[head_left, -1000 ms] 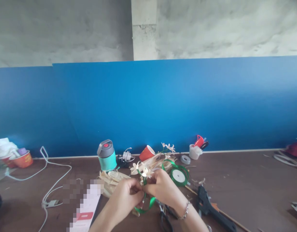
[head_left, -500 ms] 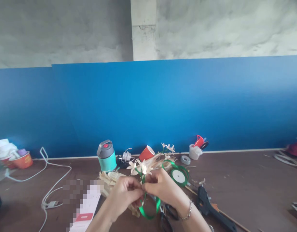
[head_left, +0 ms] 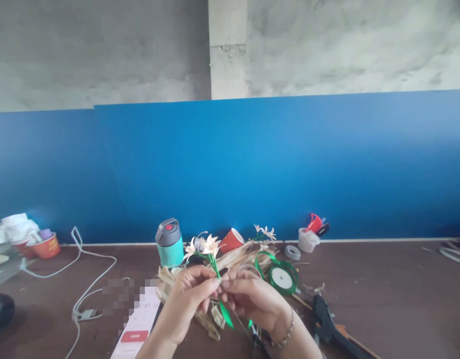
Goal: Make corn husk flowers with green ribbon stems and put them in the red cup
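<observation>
Cream artificial flowers (head_left: 211,245) on green stems stand up from the fingers of my left hand (head_left: 188,299), which pinches the stems low down. My right hand (head_left: 257,296) meets it at the same spot, thumb and fingertips closed on the green ribbon at the stems. A flat length of green ribbon (head_left: 226,315) hangs below the fingertips. The exact grip point is partly hidden by my fingers. Beyond my right hand lies a green ribbon reel (head_left: 282,278). Scissors (head_left: 257,341) lie partly hidden beneath my right wrist.
Pale dried husks (head_left: 233,257) are heaped behind my hands, near a teal flask (head_left: 170,249) and a tipped red cup (head_left: 231,240). A black glue gun (head_left: 327,324) lies at right, a phone (head_left: 138,324) at left. White cable (head_left: 78,294) winds across the left side.
The flowers have tilted left, with both hands still together at the stems. The wide ribbon loop below my hands is now a narrow hanging strip. The view has shifted slightly.
</observation>
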`<action>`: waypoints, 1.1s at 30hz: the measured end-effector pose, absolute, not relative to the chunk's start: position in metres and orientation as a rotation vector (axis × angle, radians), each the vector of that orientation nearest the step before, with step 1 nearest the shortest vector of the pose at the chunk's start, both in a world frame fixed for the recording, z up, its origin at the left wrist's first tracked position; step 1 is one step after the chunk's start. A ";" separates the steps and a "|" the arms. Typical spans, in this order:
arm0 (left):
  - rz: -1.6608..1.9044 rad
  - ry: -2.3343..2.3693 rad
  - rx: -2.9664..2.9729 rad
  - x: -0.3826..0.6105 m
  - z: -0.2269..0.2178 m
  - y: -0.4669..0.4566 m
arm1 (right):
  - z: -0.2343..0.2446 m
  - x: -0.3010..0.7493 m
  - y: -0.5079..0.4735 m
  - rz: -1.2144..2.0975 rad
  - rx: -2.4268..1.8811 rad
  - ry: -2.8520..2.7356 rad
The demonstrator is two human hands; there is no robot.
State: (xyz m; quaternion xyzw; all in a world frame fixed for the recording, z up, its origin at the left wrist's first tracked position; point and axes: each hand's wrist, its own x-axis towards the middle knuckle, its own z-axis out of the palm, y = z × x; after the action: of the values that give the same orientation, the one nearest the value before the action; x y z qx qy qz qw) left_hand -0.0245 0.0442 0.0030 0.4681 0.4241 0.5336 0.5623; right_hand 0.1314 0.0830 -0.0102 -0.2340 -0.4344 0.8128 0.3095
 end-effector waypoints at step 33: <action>1.303 0.694 1.005 -0.034 -0.005 0.040 | -0.009 0.121 0.066 2.993 -0.039 -0.307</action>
State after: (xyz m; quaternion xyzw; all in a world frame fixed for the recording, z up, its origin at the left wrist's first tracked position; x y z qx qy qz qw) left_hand -0.0340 0.0401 -0.0049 0.4382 0.3029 0.5683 0.6272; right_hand 0.1208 0.0659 -0.0087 -0.0129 -0.1018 0.9925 0.0664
